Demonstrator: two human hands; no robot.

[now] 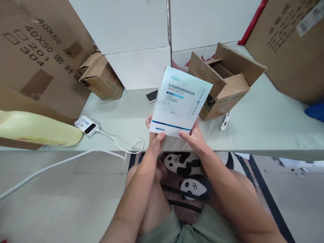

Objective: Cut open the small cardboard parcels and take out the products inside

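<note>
A white box with blue print (177, 104) is held up over the near edge of the pale table (255, 125), its printed face toward the camera and tilted a little. My left hand (155, 138) grips its lower left corner, thumb on the front face. At the lower right edge my right hand (193, 136) holds it too, with the thumb in front. The other fingers are mostly hidden behind the box.
An open cardboard box (222, 98) stands right of the held box, a white object (225, 121) beside it. Behind lies a phone (152, 96). To the left are a small carton (103, 79), a white device with cable (87, 126) and a yellow bottle (37, 128).
</note>
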